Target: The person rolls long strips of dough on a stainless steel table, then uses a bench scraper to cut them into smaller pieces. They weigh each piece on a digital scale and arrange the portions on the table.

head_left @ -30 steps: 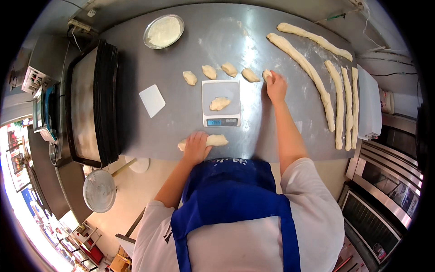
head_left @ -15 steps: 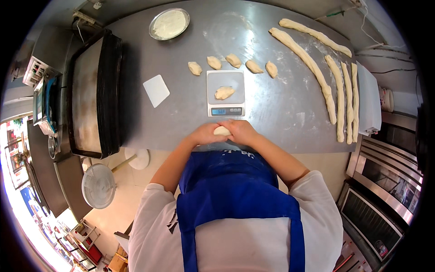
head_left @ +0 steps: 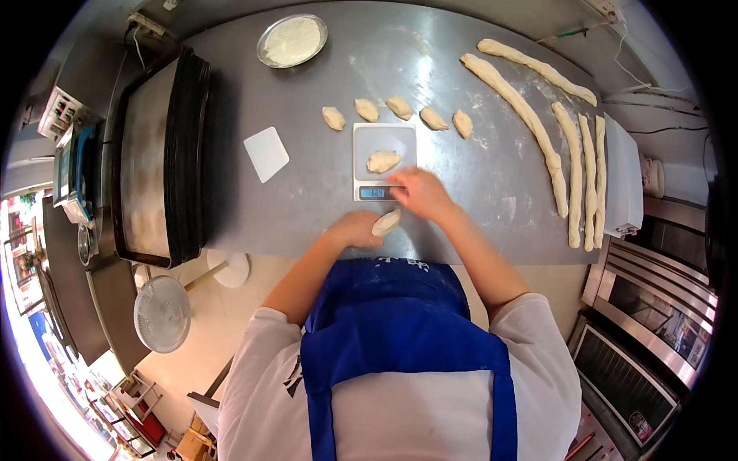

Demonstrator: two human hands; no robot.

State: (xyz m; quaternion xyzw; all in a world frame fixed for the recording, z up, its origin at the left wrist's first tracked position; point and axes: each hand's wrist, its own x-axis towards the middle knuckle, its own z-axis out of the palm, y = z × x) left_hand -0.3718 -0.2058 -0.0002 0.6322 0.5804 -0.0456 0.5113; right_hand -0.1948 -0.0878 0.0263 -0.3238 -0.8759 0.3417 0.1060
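My left hand [head_left: 357, 229] is closed around a pale piece of dough [head_left: 387, 223], just in front of a digital kitchen scale [head_left: 360, 184]. One dough piece [head_left: 383, 161] rests on the scale's plate. Over the scale's front right corner is my right hand [head_left: 421, 194], its fingers curled together with the tips close to that dough piece. Whatever those fingertips may pinch is hidden and slightly blurred. Behind the scale several small dough pieces [head_left: 399, 107] lie in a loose row.
Several long dough ropes [head_left: 530, 115] lie on the right of the steel table [head_left: 307, 207]. To the left are a white scraper [head_left: 266, 154] and a stack of dark baking trays [head_left: 146, 161]. A metal bowl of flour [head_left: 293, 41] stands at the far left.
My hands have parted. The right one has moved forward and right, up to the scale, while the left keeps the dough piece near the table's front edge.
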